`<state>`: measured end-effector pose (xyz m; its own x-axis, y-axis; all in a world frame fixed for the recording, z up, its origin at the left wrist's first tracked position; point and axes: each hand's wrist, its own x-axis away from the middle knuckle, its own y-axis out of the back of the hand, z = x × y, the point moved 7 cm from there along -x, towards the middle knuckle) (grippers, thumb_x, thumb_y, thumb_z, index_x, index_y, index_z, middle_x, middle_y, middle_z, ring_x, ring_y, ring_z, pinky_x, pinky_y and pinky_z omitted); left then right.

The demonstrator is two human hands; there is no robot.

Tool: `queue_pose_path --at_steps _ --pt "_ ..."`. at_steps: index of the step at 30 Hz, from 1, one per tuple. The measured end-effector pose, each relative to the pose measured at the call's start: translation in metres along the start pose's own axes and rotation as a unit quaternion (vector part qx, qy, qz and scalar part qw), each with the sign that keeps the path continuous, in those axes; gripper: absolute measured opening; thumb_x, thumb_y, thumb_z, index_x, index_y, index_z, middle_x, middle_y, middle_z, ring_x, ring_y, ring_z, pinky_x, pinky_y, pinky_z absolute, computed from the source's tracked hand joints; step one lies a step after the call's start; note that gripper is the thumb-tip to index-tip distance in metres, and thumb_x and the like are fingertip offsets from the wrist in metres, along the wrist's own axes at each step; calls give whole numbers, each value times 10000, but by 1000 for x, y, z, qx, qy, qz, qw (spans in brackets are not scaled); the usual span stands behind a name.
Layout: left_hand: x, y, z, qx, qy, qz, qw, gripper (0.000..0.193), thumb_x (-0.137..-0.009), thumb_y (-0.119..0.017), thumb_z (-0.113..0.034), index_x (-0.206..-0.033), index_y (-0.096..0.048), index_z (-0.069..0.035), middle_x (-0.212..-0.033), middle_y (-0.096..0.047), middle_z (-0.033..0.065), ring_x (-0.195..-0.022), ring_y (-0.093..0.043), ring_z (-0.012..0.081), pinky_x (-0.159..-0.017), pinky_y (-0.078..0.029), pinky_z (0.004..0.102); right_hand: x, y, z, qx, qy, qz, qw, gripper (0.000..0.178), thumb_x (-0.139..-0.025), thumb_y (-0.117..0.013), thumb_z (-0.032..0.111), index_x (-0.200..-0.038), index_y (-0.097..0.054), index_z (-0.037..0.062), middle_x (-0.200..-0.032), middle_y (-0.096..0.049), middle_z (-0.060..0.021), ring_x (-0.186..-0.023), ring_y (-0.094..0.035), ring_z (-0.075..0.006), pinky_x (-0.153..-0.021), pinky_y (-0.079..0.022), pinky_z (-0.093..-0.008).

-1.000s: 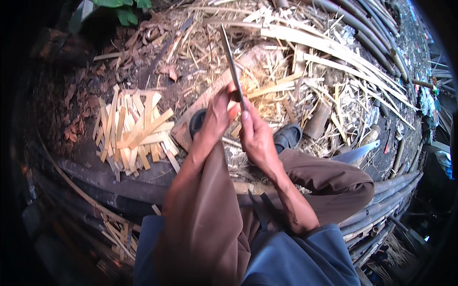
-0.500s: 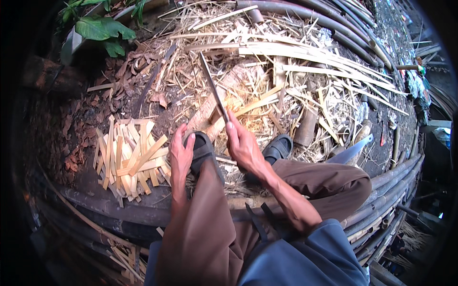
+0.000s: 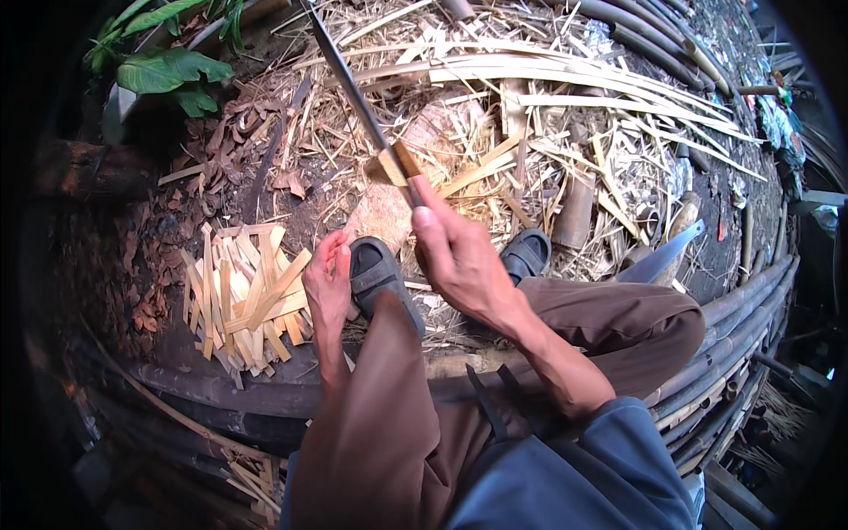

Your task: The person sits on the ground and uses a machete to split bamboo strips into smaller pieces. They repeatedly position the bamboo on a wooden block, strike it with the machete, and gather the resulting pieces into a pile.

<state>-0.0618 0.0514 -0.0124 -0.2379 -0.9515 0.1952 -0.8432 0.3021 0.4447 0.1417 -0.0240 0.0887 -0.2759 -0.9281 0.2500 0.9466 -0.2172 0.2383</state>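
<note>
My right hand (image 3: 459, 256) is wrapped around the handle end of a long narrow knife (image 3: 353, 93), its blade slanting up and to the left. A short piece of bamboo (image 3: 389, 170), pale on one side and brown on the other, sits across the blade just ahead of my fist. Beside my left sandal (image 3: 378, 269), my left hand (image 3: 327, 278) is raised with its fingers loosely bent and nothing seen in it. Below the blade lies a pale wooden block (image 3: 382, 212) on the ground. Left of that hand is a heap of short split bamboo strips (image 3: 256, 287).
Long pale bamboo strips (image 3: 565, 75) lie across the far ground among shavings. A saw blade (image 3: 661, 254) rests at the right by my knee. Bamboo poles (image 3: 738, 314) are stacked at the right, with more poles (image 3: 654, 26) at the back. A leafy plant (image 3: 163, 71) stands far left.
My right hand has lifted the knife up toward me, and the bamboo piece has come up with the blade. My left hand has shifted slightly left, its fingers more bent.
</note>
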Motion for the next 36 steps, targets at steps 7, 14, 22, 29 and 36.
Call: queue_pose_path --at_steps 7,14,22,29,36 --pt "-6 -11 4 16 -25 5 1000 296 -1022 -558 -167 -1262 -624 -6 -1118 -711 117 -1010 -651 158 -870 -502 287 -18 -20 -79 26 -135 38 990 513 -1054 -421 358 -1393 -503 -19 -981 -678 -309 -1003 -670 -438 -906 -485 -455" --pt "-11 -11 -11 28 -58 -9 998 248 -1030 -558 -152 -1167 -635 39 -1000 -711 126 -922 -653 138 -836 -520 271 -21 -31 -133 66 -62 -6 996 430 -1049 -446 303 -1351 -525 7 -915 -640 -313 -917 -661 -447 -801 -473 -494" --pt "-34 -40 -37 14 -75 28 997 417 -985 -632 -404 -869 -600 -5 -753 -650 62 -730 -601 121 -715 -487 282 4 -39 -134 91 -11 -26 995 575 -1012 -544 378 -1468 -425 48 -823 -634 -234 -778 -658 -355 -736 -498 -444" --pt "-17 -43 -46 76 -111 3 991 345 -1005 -611 -299 -830 -593 -2 -668 -592 50 -620 -552 132 -601 -454 287 13 -42 -155 31 -40 -81 995 363 -977 -621 329 -1228 -549 78 -789 -658 -206 -749 -673 -380 -678 -517 -446" --pt "-1 -1 14 63 1 -6 998 301 -1050 -506 -230 -918 -616 17 -795 -646 68 -736 -589 137 -726 -484 291 11 -28 -138 23 98 -133 986 302 -954 -648 293 -1083 -555 37 -709 -639 -202 -642 -645 -401 -593 -501 -468"
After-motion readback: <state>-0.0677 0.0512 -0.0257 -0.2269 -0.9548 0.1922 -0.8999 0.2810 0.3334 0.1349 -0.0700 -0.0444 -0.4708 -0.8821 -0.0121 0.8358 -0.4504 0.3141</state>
